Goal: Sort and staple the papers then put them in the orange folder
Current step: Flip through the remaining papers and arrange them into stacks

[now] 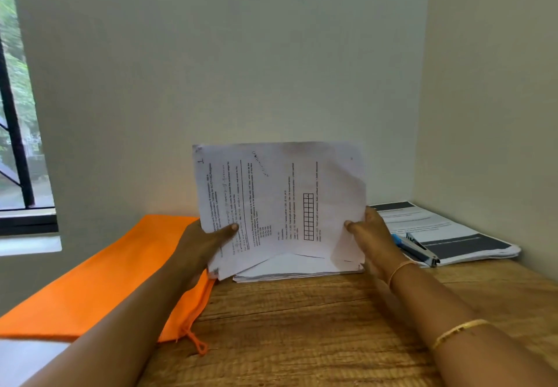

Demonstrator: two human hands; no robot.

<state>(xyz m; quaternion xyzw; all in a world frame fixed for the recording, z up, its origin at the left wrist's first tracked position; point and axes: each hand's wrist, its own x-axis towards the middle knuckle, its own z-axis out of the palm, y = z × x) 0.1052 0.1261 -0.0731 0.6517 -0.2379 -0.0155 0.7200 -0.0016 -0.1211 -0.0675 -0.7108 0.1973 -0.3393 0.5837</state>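
Note:
A bundle of printed papers [280, 196] stands upright on its long edge, its text running sideways, over a flat pile of white sheets [299, 270] on the wooden table [302, 326]. My left hand [202, 247] grips the bundle's lower left side, thumb on the front. My right hand [373, 235] grips its lower right side, thumb on the front too. The orange folder [99, 278], a soft zip pouch, lies flat at the left, its zipper pull [197, 343] hanging toward me. A blue and grey stapler [418, 249] lies to the right of my right hand.
The stapler rests on another stack of printed papers with dark bands [453, 232] in the right corner. Walls close the table off behind and to the right. A window [18, 114] is at the far left.

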